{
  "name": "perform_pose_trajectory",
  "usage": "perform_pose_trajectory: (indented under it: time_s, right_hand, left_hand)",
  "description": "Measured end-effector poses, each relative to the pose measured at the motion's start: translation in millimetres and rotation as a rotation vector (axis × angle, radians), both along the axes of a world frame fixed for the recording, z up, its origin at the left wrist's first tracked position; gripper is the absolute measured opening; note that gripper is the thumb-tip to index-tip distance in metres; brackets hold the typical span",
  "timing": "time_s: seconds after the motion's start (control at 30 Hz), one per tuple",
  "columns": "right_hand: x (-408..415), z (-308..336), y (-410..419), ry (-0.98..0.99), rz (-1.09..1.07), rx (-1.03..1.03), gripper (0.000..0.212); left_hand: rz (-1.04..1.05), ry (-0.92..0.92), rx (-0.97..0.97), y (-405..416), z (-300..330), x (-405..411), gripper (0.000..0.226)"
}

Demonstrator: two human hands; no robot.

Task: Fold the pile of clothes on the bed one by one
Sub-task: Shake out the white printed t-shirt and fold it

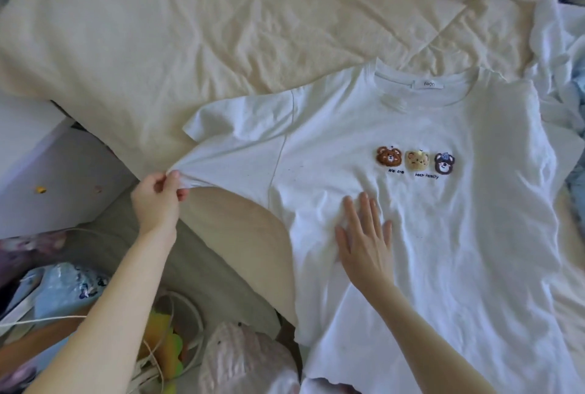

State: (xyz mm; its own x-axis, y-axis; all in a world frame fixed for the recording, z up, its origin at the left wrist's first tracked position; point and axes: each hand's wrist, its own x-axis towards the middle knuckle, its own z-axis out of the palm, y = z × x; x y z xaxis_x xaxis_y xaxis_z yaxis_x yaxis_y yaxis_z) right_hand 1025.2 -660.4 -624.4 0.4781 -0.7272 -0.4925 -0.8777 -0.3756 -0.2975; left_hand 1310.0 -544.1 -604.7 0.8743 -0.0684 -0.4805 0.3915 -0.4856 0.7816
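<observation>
**White bear tee laid out flat, one sleeve being pulled**

Far left, off the bed edge, there's a heap of stuff: a light blue bag (pixel 60 286), some cords and something yellow-green (pixel 164 349). Just right of that, the left hand (pixel 158 194) is pinching the hem of the t-shirt's sleeve (pixel 202 168) between thumb and fingers, pulling it out sideways past the mattress edge. The white t-shirt (pixel 443 235) lies face up on the cream bedspread (pixel 190 29), collar pointing away, three little bear faces (pixel 415 161) across the chest. The right hand (pixel 364 241) lies flat on the shirt's front below the bears, fingers straight and slightly spread. Far right, a crumpled pile of pale clothes (pixel 560 54) sits just beside the shirt's other shoulder.
</observation>
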Motion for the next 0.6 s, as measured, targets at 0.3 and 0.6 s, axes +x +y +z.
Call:
perform_pose_trajectory:
  time_s: [0.3,0.6]
  right_hand:
    - [-51,21,19,0.015,-0.098,0.054,0.052]
    - [-230,48,32,0.127,-0.457,-0.142,0.035]
  left_hand:
    - [-0.299,0.505,-0.067,18,-17,-136,0.017]
    - [-0.672,0.586,0.071,54,-10,-248,0.011]
